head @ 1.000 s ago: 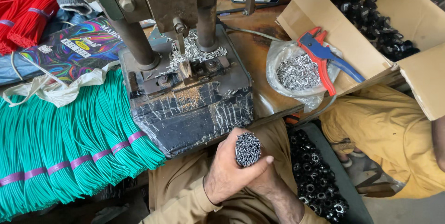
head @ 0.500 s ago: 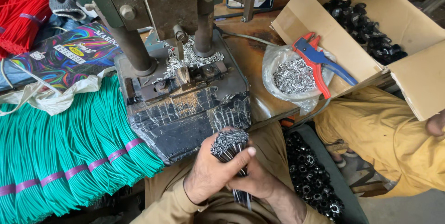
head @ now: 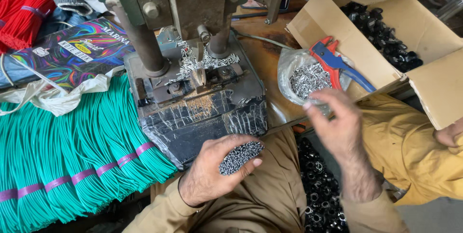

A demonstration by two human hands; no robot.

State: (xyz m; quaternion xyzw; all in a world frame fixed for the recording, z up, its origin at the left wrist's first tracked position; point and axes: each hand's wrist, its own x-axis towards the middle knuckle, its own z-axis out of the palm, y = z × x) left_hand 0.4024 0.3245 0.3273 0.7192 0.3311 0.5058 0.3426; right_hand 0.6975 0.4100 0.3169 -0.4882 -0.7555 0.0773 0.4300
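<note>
My left hand (head: 212,170) grips a bundle of thin dark wires with silvery ends (head: 239,156) just in front of the black base of a metal press (head: 202,102). My right hand (head: 337,122) hovers with fingers apart and nothing in it, close to a clear plastic bag of small metal terminals (head: 308,79). Loose terminals lie scattered on the press bed. A pair of red and blue crimping pliers (head: 337,61) rests at the bag's edge, against a cardboard box.
Green wire bundles (head: 72,151) banded in purple lie at left, red wires (head: 24,6) at far left top. An open cardboard box (head: 381,35) holds black parts; more black parts (head: 318,194) sit in a tray between my legs. Another person's yellow sleeve (head: 419,151) is at right.
My right hand has let go of the wire bundle and moved up and right toward the bag of terminals. My left hand keeps the bundle, now tilted sideways.
</note>
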